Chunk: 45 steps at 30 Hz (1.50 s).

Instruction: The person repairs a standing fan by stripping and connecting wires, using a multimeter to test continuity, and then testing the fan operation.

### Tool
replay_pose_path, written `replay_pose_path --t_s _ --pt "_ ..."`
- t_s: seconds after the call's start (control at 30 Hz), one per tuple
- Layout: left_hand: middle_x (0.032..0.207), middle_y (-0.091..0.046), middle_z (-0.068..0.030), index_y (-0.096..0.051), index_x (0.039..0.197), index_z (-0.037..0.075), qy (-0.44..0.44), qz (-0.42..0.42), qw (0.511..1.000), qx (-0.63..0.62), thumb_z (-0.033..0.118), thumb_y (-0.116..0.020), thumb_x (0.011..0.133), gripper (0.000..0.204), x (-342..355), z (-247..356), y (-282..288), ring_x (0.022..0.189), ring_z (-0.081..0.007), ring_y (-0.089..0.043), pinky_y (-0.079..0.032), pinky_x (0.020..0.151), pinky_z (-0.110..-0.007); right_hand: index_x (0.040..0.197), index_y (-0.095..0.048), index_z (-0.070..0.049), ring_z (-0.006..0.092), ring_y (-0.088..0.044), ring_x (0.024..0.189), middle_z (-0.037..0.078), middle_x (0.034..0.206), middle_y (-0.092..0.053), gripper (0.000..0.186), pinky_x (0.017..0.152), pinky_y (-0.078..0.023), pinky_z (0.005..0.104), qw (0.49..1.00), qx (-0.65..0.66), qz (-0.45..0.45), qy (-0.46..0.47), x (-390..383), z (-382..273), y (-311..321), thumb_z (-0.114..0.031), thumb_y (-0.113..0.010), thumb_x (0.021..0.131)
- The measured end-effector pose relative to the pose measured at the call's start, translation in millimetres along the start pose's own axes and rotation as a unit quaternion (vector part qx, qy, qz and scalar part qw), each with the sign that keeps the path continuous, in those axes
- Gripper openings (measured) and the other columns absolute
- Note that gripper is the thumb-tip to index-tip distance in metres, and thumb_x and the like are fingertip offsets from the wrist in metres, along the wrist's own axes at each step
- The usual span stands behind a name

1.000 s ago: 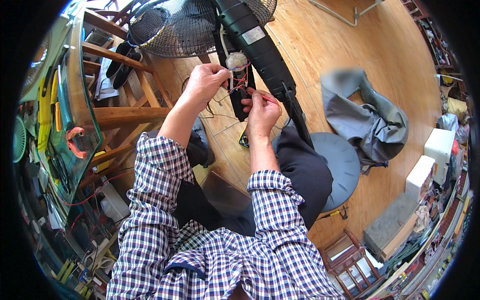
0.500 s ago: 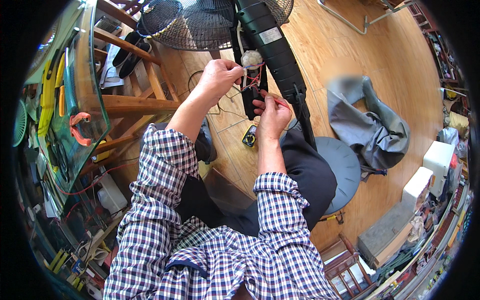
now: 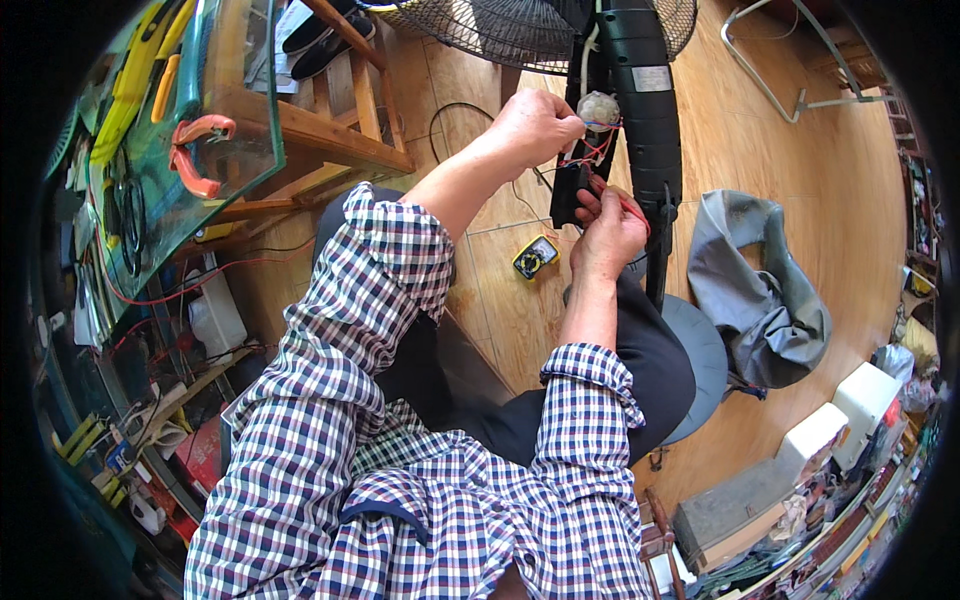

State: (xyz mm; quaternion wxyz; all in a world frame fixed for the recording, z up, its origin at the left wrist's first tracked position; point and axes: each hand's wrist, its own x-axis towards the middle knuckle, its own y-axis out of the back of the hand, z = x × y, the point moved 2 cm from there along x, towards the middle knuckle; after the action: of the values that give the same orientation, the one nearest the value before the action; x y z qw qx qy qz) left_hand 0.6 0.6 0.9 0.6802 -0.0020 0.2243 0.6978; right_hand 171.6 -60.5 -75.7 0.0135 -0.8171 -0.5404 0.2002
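Bent over an opened black fan body [image 3: 648, 110], I have both hands at its exposed red and blue wires [image 3: 592, 152]. My left hand [image 3: 535, 125] is closed in a pinch beside a cloudy white round part [image 3: 598, 110]; what its fingertips hold is hidden. Lower down, my right hand [image 3: 610, 235] grips a red test probe [image 3: 632, 208], its front end among the fingers near the wires. On the floor between my arms lies a yellow and black multimeter [image 3: 535, 257]. The fan's wire grille [image 3: 500, 35] is at the top.
At left, a glass tabletop [image 3: 235, 160] carries orange-handled pliers [image 3: 192, 155] and yellow cutters [image 3: 125, 95]. Under my right leg is a round grey stool [image 3: 700, 370]. A grey cloth [image 3: 755, 290] lies on the wooden floor. Boxes [image 3: 815, 440] and clutter line the right side.
My view has swung left, so the fan, multimeter and cloth appear farther right. Both hands stay at the wires, with the red probe still in the right.
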Motion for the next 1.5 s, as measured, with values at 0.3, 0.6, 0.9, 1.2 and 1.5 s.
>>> replay_pose_path --t_s 0.3,0.6,0.9,1.2,1.5 --pt "0.066 -0.069 -0.0053 -0.078 0.083 -0.001 -0.023 0.001 0.999 0.026 0.023 -0.068 0.086 0.026 0.0 0.6 -1.2 0.056 -0.0104 -0.055 -0.045 0.051 -0.031 0.108 -0.062 0.007 0.0182 -0.074 0.071 0.018 0.104 -0.075 0.014 0.052 -0.056 0.0247 0.998 -0.060 0.004 0.033 -0.6 -3.6 3.3 -0.006 -0.058 0.103" --pt "0.068 -0.066 -0.0005 -0.076 0.085 0.000 -0.010 -0.058 0.998 0.010 0.024 -0.068 0.092 0.026 2.8 -8.2 -2.0 0.058 -0.0083 -0.050 -0.039 0.053 -0.030 0.100 -0.067 0.001 0.0141 -0.070 0.075 0.009 0.093 -0.075 0.014 0.063 -0.054 0.0256 0.996 -0.060 0.054 0.046 -19.5 -52.1 7.4 -0.012 -0.063 0.098" --pt "0.078 -0.069 -0.0015 -0.073 0.101 0.000 0.059 -0.108 0.989 -0.086 0.020 -0.068 0.096 0.021 -5.5 1.6 -9.5 0.057 -0.0048 -0.046 -0.036 0.050 -0.024 0.113 -0.062 0.001 0.0155 -0.065 0.070 0.017 0.104 -0.073 0.026 0.066 -0.055 0.0324 0.976 -0.037 -0.088 -0.198 -28.5 -88.6 18.2 -0.019 -0.048 0.102" --pt "0.082 -0.070 -0.0019 -0.071 0.103 0.000 0.083 -0.090 0.976 -0.179 0.020 -0.069 0.099 0.020 -20.8 1.6 -22.8 0.055 -0.0048 -0.052 -0.040 0.049 -0.022 0.111 -0.067 -0.004 0.0048 -0.046 0.051 0.009 0.092 -0.073 0.022 0.044 -0.037 0.0234 0.957 -0.060 -0.199 -0.203 -42.1 -72.4 -11.4 -0.020 -0.057 0.101" --pt "0.081 -0.069 -0.0014 -0.072 0.109 -0.001 0.066 -0.115 0.982 -0.135 0.024 -0.070 0.100 0.026 -31.2 10.4 -23.2 0.062 -0.0050 -0.054 -0.044 0.054 -0.022 0.091 -0.068 -0.002 0.0110 -0.058 0.061 0.004 0.073 -0.068 0.023 0.058 -0.045 0.0300 0.933 -0.259 -0.241 -0.069 -24.1 -66.2 5.6 -0.021 -0.060 0.103"
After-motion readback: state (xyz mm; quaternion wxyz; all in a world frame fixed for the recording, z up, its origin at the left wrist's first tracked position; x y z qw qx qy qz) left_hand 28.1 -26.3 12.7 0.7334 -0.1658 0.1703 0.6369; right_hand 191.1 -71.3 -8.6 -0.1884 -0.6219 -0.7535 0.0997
